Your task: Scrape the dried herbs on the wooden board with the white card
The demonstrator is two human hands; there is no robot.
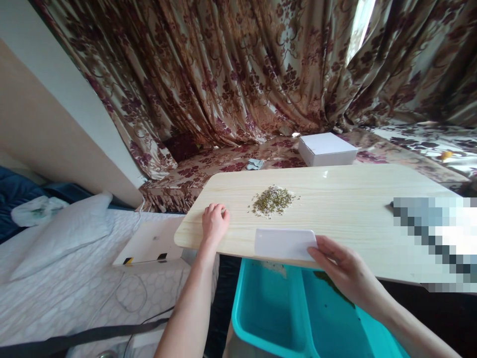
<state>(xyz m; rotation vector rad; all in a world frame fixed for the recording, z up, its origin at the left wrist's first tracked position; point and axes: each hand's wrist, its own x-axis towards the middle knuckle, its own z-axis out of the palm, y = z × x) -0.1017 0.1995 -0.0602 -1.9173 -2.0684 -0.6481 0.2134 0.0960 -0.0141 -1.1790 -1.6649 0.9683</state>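
mixed pile: green beans and whitish grains point(274, 201) lay heaped together on the pale wooden table point(357, 199), a few scattered loose at the edges; clock directions below ran from this pile, twelve being away from the person.
white flat piece: the smooth plate-like piece point(285, 243) lay at six o'clock, along the table's near edge, apart from the pile.
right hand: at four o'clock, the right hand point(337, 258) gripped the piece's right end, thumb uppermost, the forearm slanting in from five o'clock.
left hand: near nine o'clock, the left hand point(216, 221) rested on the tabletop, fingers curled closed, back of the hand upward; whether anything lay inside could not be told. its forearm came up from seven.
turquoise container: below the table's near edge at six o'clock sat a divided container point(235, 318).
left compartment: whitish grains point(275, 269) lay by its far end.
right compartment: green beans point(331, 284) lay along its far side, with a few dark specks nearer; the right forearm covered part of it.
white box: a closed box point(328, 149) stood at two o'clock, beyond the table.
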